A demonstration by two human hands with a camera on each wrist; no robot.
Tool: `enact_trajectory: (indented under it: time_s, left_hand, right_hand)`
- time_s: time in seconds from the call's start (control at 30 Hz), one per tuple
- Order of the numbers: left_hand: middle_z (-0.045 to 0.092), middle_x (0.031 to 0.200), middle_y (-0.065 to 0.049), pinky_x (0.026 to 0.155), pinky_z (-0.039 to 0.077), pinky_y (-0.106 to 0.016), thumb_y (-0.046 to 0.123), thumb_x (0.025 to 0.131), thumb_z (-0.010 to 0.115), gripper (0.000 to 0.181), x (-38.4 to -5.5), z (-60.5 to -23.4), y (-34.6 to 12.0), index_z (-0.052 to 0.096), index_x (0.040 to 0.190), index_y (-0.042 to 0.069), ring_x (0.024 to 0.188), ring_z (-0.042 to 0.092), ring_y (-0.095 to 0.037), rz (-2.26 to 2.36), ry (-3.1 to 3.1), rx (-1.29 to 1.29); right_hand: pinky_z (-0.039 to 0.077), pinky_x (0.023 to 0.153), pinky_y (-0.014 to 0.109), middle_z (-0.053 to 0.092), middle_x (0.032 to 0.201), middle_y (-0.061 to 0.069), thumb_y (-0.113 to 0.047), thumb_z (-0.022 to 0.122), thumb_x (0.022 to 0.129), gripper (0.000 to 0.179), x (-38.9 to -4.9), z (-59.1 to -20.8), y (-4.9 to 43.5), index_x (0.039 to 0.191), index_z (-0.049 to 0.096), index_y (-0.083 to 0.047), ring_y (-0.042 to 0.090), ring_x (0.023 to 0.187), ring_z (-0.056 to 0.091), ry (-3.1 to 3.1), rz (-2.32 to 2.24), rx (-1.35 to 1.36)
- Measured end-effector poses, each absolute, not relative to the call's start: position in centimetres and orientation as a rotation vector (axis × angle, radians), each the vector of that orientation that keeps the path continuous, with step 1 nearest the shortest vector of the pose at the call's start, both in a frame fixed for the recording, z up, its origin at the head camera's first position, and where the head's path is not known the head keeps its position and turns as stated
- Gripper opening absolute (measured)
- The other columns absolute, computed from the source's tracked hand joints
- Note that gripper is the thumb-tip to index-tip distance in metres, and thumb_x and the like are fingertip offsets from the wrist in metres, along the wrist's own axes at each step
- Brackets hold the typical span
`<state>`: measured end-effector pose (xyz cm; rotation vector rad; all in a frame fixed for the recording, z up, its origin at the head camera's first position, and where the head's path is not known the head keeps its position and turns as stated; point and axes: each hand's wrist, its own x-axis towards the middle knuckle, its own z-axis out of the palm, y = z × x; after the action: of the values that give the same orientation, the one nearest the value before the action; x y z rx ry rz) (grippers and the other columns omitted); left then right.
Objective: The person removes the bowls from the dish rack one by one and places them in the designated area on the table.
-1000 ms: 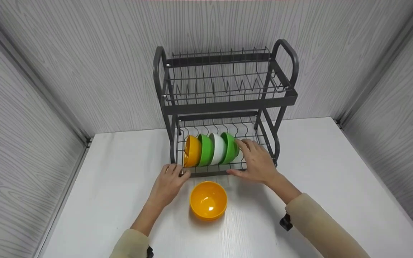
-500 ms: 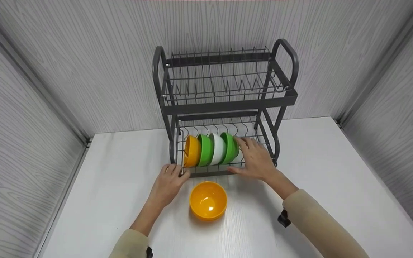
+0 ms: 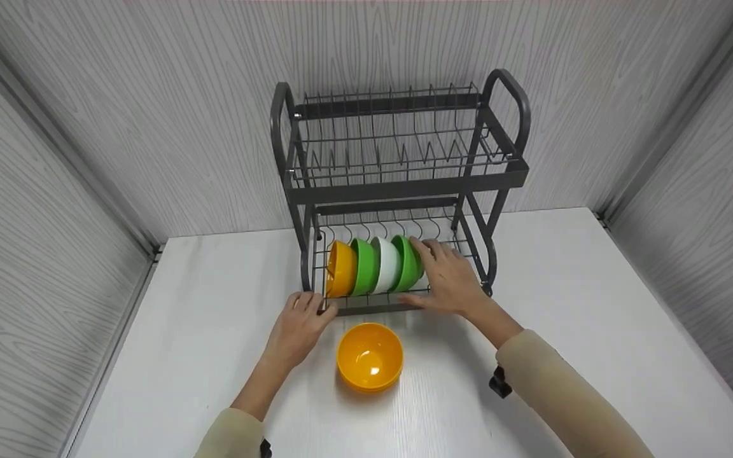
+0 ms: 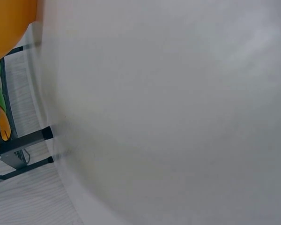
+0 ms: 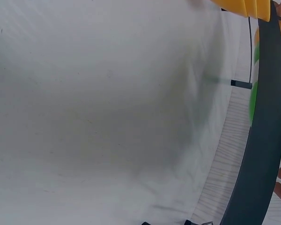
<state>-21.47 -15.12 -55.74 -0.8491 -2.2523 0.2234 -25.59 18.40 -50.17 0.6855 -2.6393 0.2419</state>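
Four bowls stand on edge, leaning in a row on the lower tier of the dark rack: orange bowl, inner green bowl, white bowl and outer green bowl. The right hand is spread, fingers against the outer green bowl's right side, thumb low by the front rail. The left hand rests at the rack's front left corner; whether it grips, I cannot tell.

Too hard a leftward push could jam the row or tip the orange bowl; uneven support from the wires could let the outer green bowl roll rightward. A low pull-back might knock the orange stack, just in front of the rack.

The upper tier and front rail limit lifting; the counter gives more room at either side.
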Motion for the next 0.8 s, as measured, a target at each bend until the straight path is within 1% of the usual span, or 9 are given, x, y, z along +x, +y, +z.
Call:
enact_trajectory:
  time_s: [0.4,0.57,0.7,0.8]
  left_hand:
    - [0.063,0.101,-0.01,0.09,0.058,-0.04,0.002,0.088,0.078,0.034,-21.64,-55.96,-15.12,0.062,0.111,0.021,0.098,0.061,-0.028,0.181,-2.249,-0.864]
    - [0.062,0.101,-0.01,0.089,0.058,-0.041,0.003,0.087,0.078,0.034,-21.5,-55.89,-15.17,0.062,0.112,0.021,0.098,0.061,-0.029,0.171,-2.25,-0.865]
    - [0.062,0.102,-0.01,0.089,0.058,-0.041,0.003,0.088,0.077,0.034,-21.48,-55.9,-15.19,0.061,0.112,0.021,0.098,0.061,-0.029,0.172,-2.255,-0.864]
    - [0.062,0.102,-0.009,0.09,0.058,-0.04,0.003,0.088,0.078,0.035,-21.45,-55.87,-15.16,0.06,0.112,0.021,0.099,0.061,-0.029,0.187,-2.263,-0.856]
  right_hand:
    - [0.057,0.105,0.058,0.054,0.146,0.019,-0.081,0.074,0.076,0.117,-25.97,-49.99,17.9,0.162,0.034,-0.013,0.04,0.131,0.061,-2.703,0.197,0.659]
    - [0.058,0.103,0.057,0.055,0.146,0.019,-0.082,0.074,0.074,0.118,-26.19,-50.12,17.69,0.162,0.034,-0.014,0.04,0.132,0.061,-2.695,0.195,0.658]
    - [0.059,0.1,0.057,0.056,0.143,0.019,-0.084,0.074,0.073,0.12,-26.37,-50.23,17.57,0.162,0.034,-0.013,0.04,0.129,0.063,-2.685,0.184,0.657]
    - [0.059,0.101,0.056,0.056,0.143,0.02,-0.083,0.074,0.073,0.121,-26.51,-50.22,17.47,0.162,0.032,-0.013,0.039,0.128,0.063,-2.697,0.17,0.655]
